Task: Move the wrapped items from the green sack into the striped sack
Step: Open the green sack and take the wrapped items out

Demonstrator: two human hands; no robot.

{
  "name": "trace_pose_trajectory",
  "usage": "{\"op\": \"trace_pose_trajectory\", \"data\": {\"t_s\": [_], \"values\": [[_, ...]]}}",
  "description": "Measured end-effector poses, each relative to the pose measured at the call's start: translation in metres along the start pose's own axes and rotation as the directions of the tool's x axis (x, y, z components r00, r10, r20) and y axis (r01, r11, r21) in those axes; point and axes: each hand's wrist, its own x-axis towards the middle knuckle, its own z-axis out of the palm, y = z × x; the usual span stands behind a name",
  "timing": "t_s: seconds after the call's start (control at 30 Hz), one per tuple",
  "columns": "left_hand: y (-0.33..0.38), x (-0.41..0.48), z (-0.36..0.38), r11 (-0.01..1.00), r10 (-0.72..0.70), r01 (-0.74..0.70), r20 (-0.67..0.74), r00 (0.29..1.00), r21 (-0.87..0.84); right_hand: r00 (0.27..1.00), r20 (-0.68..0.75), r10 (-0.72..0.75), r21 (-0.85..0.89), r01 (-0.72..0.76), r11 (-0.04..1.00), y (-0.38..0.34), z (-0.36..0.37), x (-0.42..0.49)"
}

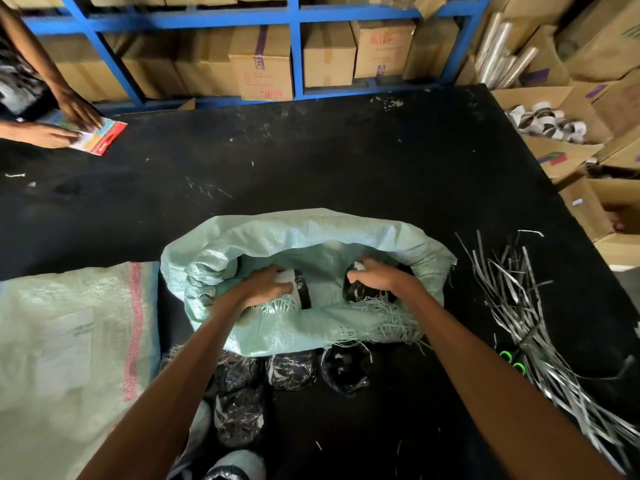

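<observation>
Dark wrapped items (357, 293) in green sack (311, 233)

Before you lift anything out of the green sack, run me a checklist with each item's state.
1. Left hand grips left item: ok.
2. Right hand grips right item: ok.
3. Green sack mouth open: ok.
4. Striped sack mouth open: cannot tell, it lies flat.
5. Frayed strands clear of the items: not ok, they lie against both.
</observation>
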Motion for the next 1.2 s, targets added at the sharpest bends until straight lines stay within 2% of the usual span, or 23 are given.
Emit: {"op": "trace_pose_trajectory", "data": {"t_s": [0.07,0.17,0.3,0.37,0.43,0.5,0.6,0.7,0.8,0.9,1.0,1.1,1.2], "values": [[0.002,0.005,-0.001,0.992,0.045,-0.047,0.013,0.999,0.117,0.997,0.071,0.039,-0.113,-0.031,0.993,-0.002,-0.007,-0.001],[0.007,0.017,-0.002,0.959,0.078,-0.098,0.085,0.993,0.266,0.992,0.122,0.022,-0.258,0.010,0.966,-0.005,-0.011,0.004],[0.010,0.024,0.006,0.939,0.036,-0.048,0.043,0.998,0.341,0.999,0.033,-0.007,-0.209,0.014,0.978,-0.009,0.000,0.011],[0.011,0.022,0.010,0.958,0.073,-0.056,-0.051,0.996,0.280,0.998,-0.062,-0.002,-0.121,-0.006,0.993,-0.006,0.008,0.010],[0.014,0.015,0.010,0.979,0.132,-0.101,-0.175,0.976,0.176,0.977,-0.212,-0.029,0.041,0.038,0.998,0.001,0.015,0.004],[0.022,0.000,0.008,0.981,0.187,-0.166,-0.285,0.940,0.097,0.923,-0.374,-0.095,0.199,0.180,0.963,0.006,0.022,-0.010],[0.043,-0.025,0.005,0.963,0.259,-0.269,-0.378,0.889,0.028,0.815,-0.553,-0.174,0.242,0.357,0.902,0.007,0.029,-0.033],[0.062,-0.055,0.013,0.931,0.262,-0.354,-0.515,0.817,-0.088,0.775,-0.610,-0.162,0.318,0.427,0.846,0.001,0.030,-0.058],[0.071,-0.087,0.032,0.884,0.126,-0.380,-0.644,0.755,-0.272,0.765,-0.630,-0.134,0.431,0.488,0.759,-0.002,0.032,-0.087],[0.079,-0.122,0.045,0.796,-0.044,-0.369,-0.653,0.756,-0.480,0.780,-0.609,-0.143,0.551,0.547,0.630,-0.002,0.036,-0.118],[0.086,-0.160,0.049,0.655,-0.138,-0.342,-0.551,0.823,-0.674,0.841,-0.505,-0.194,0.674,0.525,0.521,-0.007,0.034,-0.148],[0.084,-0.205,0.053,0.603,-0.012,-0.341,-0.436,0.900,-0.721,0.919,-0.312,-0.240,0.740,0.393,0.546,-0.008,0.029,-0.179],[0.059,-0.235,0.062,0.656,0.093,-0.295,-0.314,0.945,-0.694,0.949,-0.097,-0.300,0.759,0.265,0.594,0.006,0.039,-0.200]]}}
